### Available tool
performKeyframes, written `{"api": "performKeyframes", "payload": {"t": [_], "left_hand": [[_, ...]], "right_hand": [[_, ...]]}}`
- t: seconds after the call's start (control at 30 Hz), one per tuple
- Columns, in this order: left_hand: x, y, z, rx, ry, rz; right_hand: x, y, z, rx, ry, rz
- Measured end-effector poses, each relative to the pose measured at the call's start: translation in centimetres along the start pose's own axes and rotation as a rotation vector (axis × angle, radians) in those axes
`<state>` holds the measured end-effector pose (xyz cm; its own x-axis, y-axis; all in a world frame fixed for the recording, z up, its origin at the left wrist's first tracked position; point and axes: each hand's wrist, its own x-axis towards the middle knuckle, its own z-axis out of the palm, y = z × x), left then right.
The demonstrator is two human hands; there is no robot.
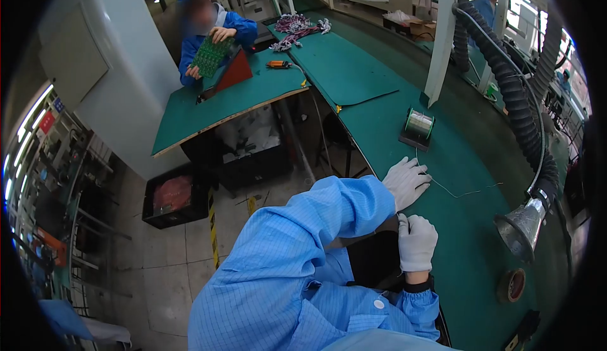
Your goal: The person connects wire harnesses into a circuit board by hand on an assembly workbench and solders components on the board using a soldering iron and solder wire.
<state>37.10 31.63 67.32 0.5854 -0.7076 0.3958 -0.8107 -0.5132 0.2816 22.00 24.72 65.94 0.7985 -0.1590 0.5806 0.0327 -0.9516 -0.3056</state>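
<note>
My left hand (406,184), in a white glove, rests on the green mat with its fingers stretched out. Thin wire (460,195) runs by its fingertips and curves off across the mat to the right. Just beyond the hand stands a spool of wire (420,124) on a dark holder (414,141). My right hand (418,243), also gloved in white, is closed at the table's near edge, close below the left. Its fingers are curled in, and whatever they may hold is hidden.
A fume duct with a metal funnel (522,229) hangs at the right, near a tape roll (511,285). Across from me a co-worker (218,31) holds a green circuit board (212,55). An orange-handled tool (278,64) and bundled cables (297,30) lie on green mats. Black crates (177,196) stand below.
</note>
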Motion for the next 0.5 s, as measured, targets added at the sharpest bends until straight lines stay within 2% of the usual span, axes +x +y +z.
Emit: {"api": "performKeyframes", "payload": {"t": [0.2,0.5], "left_hand": [[0.09,-0.03,0.37,0.039,0.015,0.023],[0.46,0.01,0.05,0.043,-0.094,-0.014]], "right_hand": [[-0.06,0.03,-0.13,0.054,-0.019,0.002],[0.17,-0.15,-0.48,0.041,-0.022,0.015]]}}
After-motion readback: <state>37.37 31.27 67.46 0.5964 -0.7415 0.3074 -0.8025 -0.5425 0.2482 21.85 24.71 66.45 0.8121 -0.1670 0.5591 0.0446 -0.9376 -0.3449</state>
